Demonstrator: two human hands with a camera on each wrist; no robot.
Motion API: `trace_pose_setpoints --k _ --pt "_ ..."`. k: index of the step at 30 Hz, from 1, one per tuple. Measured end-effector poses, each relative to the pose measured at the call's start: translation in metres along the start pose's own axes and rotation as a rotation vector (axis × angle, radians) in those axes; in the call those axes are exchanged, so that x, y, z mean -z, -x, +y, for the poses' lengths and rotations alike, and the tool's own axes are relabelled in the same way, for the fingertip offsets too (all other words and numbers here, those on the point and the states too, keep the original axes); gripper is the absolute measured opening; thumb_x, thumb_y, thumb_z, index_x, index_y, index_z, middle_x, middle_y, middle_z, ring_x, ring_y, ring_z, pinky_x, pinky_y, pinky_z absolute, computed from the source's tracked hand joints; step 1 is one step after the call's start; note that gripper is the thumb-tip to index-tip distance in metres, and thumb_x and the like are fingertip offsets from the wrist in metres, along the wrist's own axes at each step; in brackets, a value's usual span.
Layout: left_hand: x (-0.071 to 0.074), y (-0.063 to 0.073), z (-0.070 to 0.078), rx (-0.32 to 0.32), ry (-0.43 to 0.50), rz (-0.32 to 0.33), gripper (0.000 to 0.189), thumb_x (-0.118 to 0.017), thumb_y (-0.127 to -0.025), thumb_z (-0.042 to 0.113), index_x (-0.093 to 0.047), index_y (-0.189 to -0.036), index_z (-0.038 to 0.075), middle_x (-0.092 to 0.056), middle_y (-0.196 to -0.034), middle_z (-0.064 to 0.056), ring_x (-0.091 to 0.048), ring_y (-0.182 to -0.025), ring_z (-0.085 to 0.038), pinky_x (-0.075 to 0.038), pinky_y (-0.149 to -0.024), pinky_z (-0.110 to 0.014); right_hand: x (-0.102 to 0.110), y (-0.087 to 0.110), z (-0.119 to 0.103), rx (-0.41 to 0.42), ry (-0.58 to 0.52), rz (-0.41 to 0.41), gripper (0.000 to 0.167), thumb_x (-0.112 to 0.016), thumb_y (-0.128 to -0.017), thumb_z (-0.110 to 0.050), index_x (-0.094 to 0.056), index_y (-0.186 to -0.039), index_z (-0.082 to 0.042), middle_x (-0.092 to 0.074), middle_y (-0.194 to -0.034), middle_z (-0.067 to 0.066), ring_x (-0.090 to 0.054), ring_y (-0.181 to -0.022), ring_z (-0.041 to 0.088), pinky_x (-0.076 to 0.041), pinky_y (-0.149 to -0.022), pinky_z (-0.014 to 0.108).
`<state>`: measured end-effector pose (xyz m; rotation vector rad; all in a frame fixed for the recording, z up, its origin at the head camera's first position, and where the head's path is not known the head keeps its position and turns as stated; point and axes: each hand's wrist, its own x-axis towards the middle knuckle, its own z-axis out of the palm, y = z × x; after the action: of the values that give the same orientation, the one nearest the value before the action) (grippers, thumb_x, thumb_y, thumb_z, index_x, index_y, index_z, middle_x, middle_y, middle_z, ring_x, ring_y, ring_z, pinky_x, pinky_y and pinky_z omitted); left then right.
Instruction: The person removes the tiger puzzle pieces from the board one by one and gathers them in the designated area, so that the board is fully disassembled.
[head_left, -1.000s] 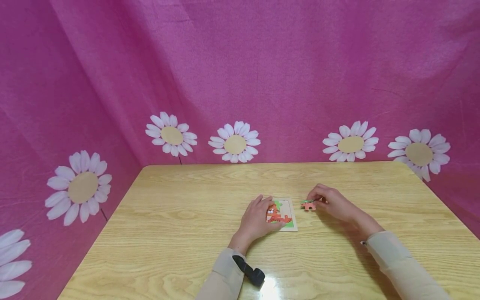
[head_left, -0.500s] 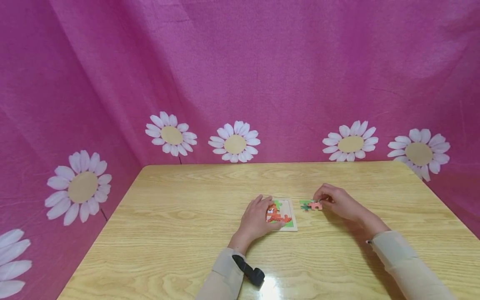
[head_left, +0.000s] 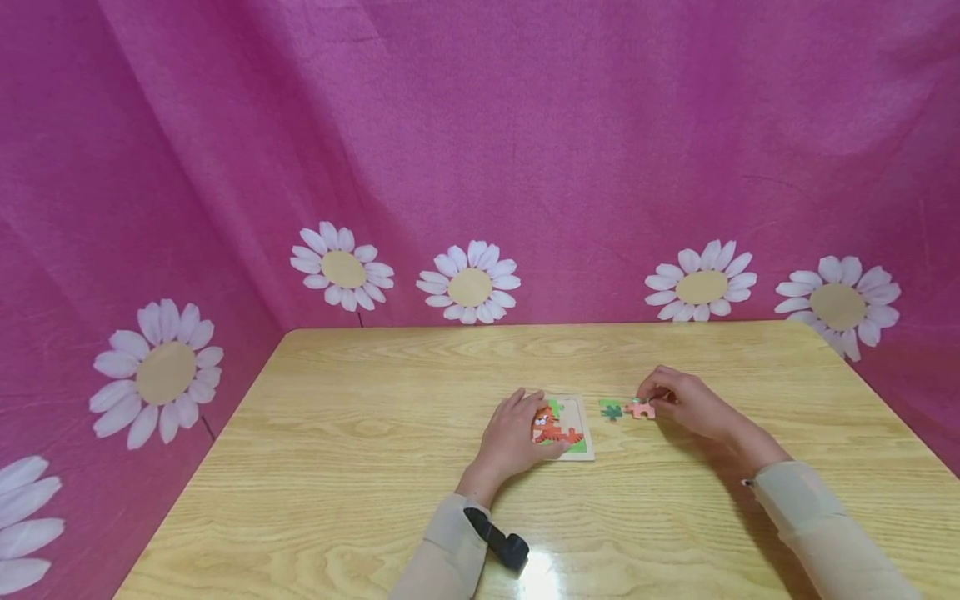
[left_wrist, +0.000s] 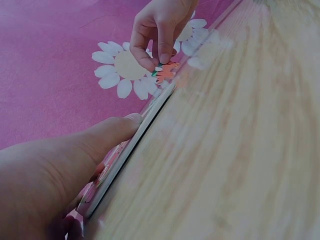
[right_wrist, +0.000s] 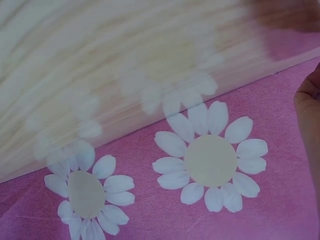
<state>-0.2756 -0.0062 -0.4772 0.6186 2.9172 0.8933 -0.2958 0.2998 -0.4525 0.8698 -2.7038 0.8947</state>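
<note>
The left hand [head_left: 513, 435] is clamping the board [head_left: 589, 442] at its left, the thumb lying along the near edge and the fingers reaching over the far side. The board is lying flat on the table [head_left: 360, 433], showing an orange tiger picture and a bare patch toward its upper right. To the board's right, the right hand [head_left: 688, 406] is pinching a pinkish-orange piece [head_left: 642, 411] between thumb and fingertips (the right wrist view is catching only that hand's edge). A green piece [head_left: 611, 412] is resting on the table between the board and the pinched piece, just beside the latter; whether those two are touching, I cannot tell. A black strap [head_left: 491, 537] is circling the left sleeve [head_left: 446, 546], and a magenta cloth [head_left: 525, 150] with white flowers [head_left: 470, 288] is hanging behind.
</note>
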Motion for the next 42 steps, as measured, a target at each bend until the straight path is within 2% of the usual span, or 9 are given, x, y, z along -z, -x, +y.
trace_pose_setpoints --k 4,11,18,27,42 --pt "0.001 0.000 0.000 0.009 -0.010 -0.004 0.076 -0.073 -0.082 0.052 -0.048 -0.144 0.017 -0.043 -0.155 0.003 -0.026 -0.150 -0.021 -0.024 -0.124 -0.043 0.002 0.001 0.001 0.012 -0.003 0.002 0.024 -0.063 -0.083 0.015 -0.066 -0.095 -0.006 -0.063 -0.089 0.002 -0.059 -0.082 0.001 -0.053 -0.067 0.019" --pt "0.000 0.000 0.001 0.002 -0.004 -0.007 0.075 -0.072 -0.082 0.052 -0.048 -0.144 0.017 -0.043 -0.155 0.003 -0.027 -0.150 -0.022 -0.024 -0.124 -0.043 0.003 0.002 0.001 -0.019 -0.010 -0.016 0.023 -0.063 -0.084 0.014 -0.066 -0.095 -0.007 -0.063 -0.091 0.003 -0.059 -0.083 0.002 -0.052 -0.068 0.020" --pt "0.001 -0.001 0.000 0.009 -0.016 -0.007 0.077 -0.071 -0.082 0.054 -0.047 -0.146 0.017 -0.043 -0.155 0.003 -0.026 -0.151 -0.022 -0.024 -0.124 -0.044 0.002 -0.002 0.003 0.010 -0.014 -0.010 0.024 -0.065 -0.083 0.014 -0.066 -0.095 -0.006 -0.063 -0.088 0.003 -0.057 -0.082 0.001 -0.052 -0.066 0.019" --pt "0.002 0.000 -0.002 0.004 -0.012 -0.004 0.076 -0.071 -0.082 0.053 -0.048 -0.145 0.017 -0.043 -0.155 0.003 -0.026 -0.150 -0.022 -0.024 -0.124 -0.043 0.001 -0.006 0.007 0.030 -0.024 -0.038 0.023 -0.065 -0.083 0.014 -0.065 -0.094 -0.006 -0.062 -0.087 0.002 -0.056 -0.080 0.001 -0.051 -0.066 0.019" --pt "0.000 -0.001 -0.003 -0.010 -0.038 -0.001 0.072 -0.071 -0.082 0.055 -0.051 -0.141 0.018 -0.043 -0.155 0.005 -0.027 -0.150 -0.020 -0.024 -0.124 -0.042 0.004 -0.010 0.011 -0.002 -0.089 -0.106 0.019 -0.062 -0.086 0.013 -0.065 -0.095 -0.004 -0.063 -0.089 0.004 -0.054 -0.081 -0.003 -0.051 -0.068 0.018"
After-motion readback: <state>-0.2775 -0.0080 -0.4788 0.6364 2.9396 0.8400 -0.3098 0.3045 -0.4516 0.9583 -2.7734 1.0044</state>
